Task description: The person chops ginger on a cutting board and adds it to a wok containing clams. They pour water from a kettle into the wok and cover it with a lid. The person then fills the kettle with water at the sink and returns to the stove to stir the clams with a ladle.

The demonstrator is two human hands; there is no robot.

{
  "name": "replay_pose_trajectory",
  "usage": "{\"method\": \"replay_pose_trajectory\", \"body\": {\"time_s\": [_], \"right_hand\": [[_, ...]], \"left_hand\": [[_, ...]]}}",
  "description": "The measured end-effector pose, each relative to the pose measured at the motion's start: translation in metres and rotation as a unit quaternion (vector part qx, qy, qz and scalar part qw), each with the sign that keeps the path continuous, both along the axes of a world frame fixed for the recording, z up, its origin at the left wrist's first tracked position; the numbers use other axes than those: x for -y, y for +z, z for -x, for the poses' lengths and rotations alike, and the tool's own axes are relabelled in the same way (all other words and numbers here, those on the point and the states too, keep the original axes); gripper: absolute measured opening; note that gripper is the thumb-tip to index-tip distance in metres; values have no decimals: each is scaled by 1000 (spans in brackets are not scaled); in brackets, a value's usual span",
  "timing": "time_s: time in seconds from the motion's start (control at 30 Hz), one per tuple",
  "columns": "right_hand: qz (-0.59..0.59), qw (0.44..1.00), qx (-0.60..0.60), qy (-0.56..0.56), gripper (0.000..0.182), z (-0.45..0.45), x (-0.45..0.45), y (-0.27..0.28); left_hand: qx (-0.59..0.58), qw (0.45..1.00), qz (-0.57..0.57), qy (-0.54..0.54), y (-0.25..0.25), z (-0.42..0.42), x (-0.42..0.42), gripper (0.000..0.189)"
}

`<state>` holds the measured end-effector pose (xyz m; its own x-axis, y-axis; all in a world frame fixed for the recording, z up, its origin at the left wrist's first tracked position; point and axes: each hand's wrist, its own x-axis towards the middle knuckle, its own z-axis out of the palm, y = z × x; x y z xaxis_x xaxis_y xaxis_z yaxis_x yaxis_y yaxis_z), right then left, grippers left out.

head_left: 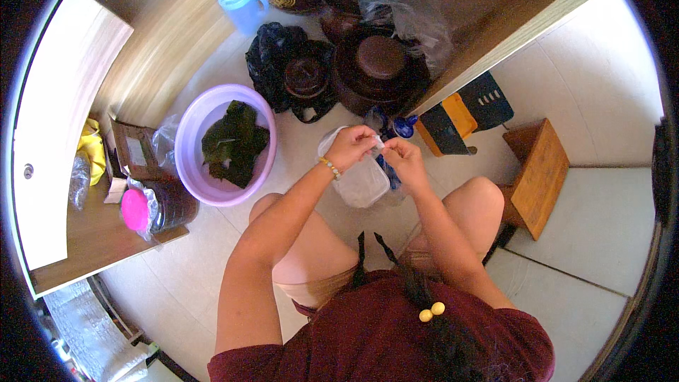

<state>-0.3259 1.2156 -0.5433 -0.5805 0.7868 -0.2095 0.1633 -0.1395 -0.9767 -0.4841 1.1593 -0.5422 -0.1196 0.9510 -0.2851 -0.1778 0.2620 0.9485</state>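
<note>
Both hands meet in front of me above the floor, pinching a piece of clear plastic (379, 143), seemingly the gathered top of a bag. My left hand (351, 147), with a beaded bracelet at the wrist, grips its left side. Opposite, my right hand (404, 160) holds the other side between thumb and fingers. Below them is a translucent plastic container (362, 184); whether the plastic encloses it I cannot tell. Blue-patterned items (404, 126) lie just beyond my right hand, partly hidden.
A purple basin (183, 162) holding dark green leafy material stands at left. Beyond are a black plastic bag (270, 55), dark lidded pots (381, 79) and a blue pitcher (241, 6). A pink-lidded jar (136, 210) lies left; a wooden stool (541, 185) is right.
</note>
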Motion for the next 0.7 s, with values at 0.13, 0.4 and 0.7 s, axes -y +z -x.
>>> {"method": "replay_pose_trajectory", "body": {"time_s": [0.13,0.4,0.7], "right_hand": [[61,997,-28,37,8,0,-1,14],[231,969,-70,60,14,-5,-12,19],[234,969,-46,61,15,-5,-8,16]], "left_hand": [[42,999,-15,-25,-4,0,0,13],[154,983,54,-85,-1,3,-2,15],[-13,984,-16,-178,2,3,-3,19]]}}
